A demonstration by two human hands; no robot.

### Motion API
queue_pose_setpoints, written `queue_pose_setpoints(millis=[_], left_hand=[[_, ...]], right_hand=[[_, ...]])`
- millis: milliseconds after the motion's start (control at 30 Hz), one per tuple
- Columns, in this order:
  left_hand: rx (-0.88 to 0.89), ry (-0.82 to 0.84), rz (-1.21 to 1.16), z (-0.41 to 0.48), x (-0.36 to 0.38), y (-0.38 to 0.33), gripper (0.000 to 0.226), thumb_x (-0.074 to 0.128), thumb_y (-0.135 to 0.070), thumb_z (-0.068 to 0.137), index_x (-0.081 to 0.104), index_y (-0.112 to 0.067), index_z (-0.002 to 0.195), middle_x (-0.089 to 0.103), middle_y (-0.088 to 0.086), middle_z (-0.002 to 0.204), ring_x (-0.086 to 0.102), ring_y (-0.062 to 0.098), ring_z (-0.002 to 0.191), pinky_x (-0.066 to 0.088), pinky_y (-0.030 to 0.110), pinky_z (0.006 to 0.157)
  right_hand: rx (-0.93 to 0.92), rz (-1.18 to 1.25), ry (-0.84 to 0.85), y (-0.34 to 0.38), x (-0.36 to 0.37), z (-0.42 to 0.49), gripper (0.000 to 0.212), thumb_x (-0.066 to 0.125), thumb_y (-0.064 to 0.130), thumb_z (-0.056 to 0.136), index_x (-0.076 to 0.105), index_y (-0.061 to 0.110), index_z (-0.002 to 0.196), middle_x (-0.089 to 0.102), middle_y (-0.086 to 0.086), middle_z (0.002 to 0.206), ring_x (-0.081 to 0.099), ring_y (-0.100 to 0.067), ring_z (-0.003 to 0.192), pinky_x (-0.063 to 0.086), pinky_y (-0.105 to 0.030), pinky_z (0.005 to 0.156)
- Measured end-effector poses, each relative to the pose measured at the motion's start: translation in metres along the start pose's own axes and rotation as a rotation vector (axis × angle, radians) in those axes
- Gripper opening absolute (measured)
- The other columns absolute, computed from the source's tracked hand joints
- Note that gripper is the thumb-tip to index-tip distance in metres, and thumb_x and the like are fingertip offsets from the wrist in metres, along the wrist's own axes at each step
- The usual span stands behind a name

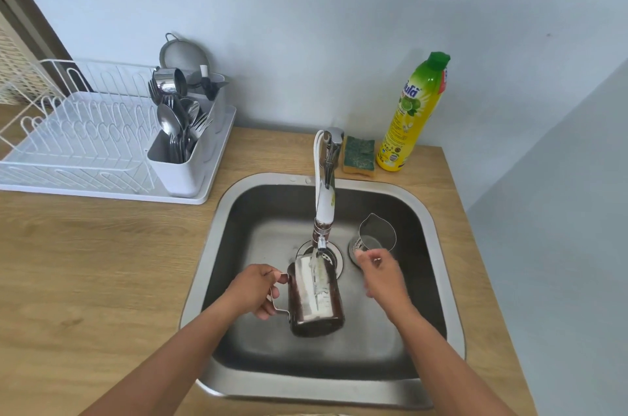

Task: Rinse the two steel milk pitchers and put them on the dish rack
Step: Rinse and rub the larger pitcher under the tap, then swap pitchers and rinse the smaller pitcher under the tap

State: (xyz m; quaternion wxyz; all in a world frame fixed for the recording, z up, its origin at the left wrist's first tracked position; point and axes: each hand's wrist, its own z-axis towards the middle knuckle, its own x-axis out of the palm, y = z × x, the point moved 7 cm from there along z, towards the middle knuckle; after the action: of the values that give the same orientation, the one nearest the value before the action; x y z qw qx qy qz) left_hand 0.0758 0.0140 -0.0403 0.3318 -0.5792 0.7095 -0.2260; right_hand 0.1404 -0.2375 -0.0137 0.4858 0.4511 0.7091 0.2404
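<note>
My left hand [253,290] grips the handle of a steel milk pitcher [314,300], held tilted over the sink [217,235] under the tap [324,198]. Water from the spout runs over the pitcher's side. A second steel pitcher [375,235] stands upright on the sink floor at the right. My right hand [382,274] hovers just in front of it, to the right of the held pitcher, fingers loosely curled and holding nothing. The white dish rack [78,137] sits on the counter at the left.
A cutlery caddy [185,160] with spoons, forks and a steel cup stands at the rack's right end, a sieve behind it. A green-and-yellow sponge [358,155] and a dish soap bottle [413,113] stand behind the sink by the wall. Wooden counter [102,262] surrounds the sink.
</note>
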Motion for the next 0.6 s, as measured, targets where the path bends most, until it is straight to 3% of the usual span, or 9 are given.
queue_pose_setpoints(millis=[100,233,333,467,600], left_hand=[[-0.106,0.054,-0.038,0.001,0.005,0.015,0.032,0.034,-0.018,0.104,0.061,-0.002,0.107,0.053,0.004,0.065,0.059,0.017,0.041,0.051,0.025,0.038],[-0.216,0.114,-0.108,0.001,0.011,0.027,0.031,0.034,-0.016,0.103,0.062,-0.005,0.097,0.052,0.002,0.059,0.058,0.014,0.039,0.049,0.023,0.036],[-0.257,0.139,-0.128,0.001,0.012,0.029,0.034,0.034,-0.016,0.103,0.063,-0.006,0.09,0.052,0.001,0.056,0.057,0.012,0.04,0.051,0.024,0.037],[-0.257,0.147,-0.161,0.001,0.01,0.03,0.033,0.034,-0.018,0.104,0.063,-0.006,0.094,0.052,0.001,0.058,0.058,0.013,0.042,0.053,0.026,0.039],[-0.119,0.047,-0.169,0.001,-0.002,0.014,0.028,0.037,-0.022,0.104,0.061,-0.008,0.108,0.056,0.005,0.073,0.064,0.019,0.05,0.056,0.027,0.044]], right_hand=[[-0.001,-0.059,-0.171,-0.007,-0.021,0.002,0.025,0.059,0.033,0.094,0.052,0.016,0.111,0.048,-0.005,0.12,0.051,-0.009,0.078,0.041,-0.031,0.074],[0.097,-0.098,-0.14,-0.026,-0.019,0.014,0.049,0.057,0.036,0.094,0.04,0.011,0.132,0.035,-0.011,0.136,0.054,-0.028,0.099,0.041,-0.033,0.083],[0.187,-0.1,-0.088,-0.041,-0.009,0.026,0.055,0.053,0.042,0.095,0.041,0.007,0.135,0.036,-0.017,0.139,0.052,-0.037,0.118,0.04,-0.04,0.097],[0.227,-0.103,-0.06,-0.052,0.002,0.036,0.055,0.043,0.047,0.097,0.049,0.006,0.132,0.044,-0.021,0.135,0.051,-0.04,0.116,0.044,-0.043,0.098],[0.211,-0.064,-0.086,-0.059,0.004,0.041,0.049,0.04,0.044,0.097,0.056,0.006,0.124,0.054,-0.022,0.124,0.057,-0.04,0.107,0.048,-0.043,0.09]])
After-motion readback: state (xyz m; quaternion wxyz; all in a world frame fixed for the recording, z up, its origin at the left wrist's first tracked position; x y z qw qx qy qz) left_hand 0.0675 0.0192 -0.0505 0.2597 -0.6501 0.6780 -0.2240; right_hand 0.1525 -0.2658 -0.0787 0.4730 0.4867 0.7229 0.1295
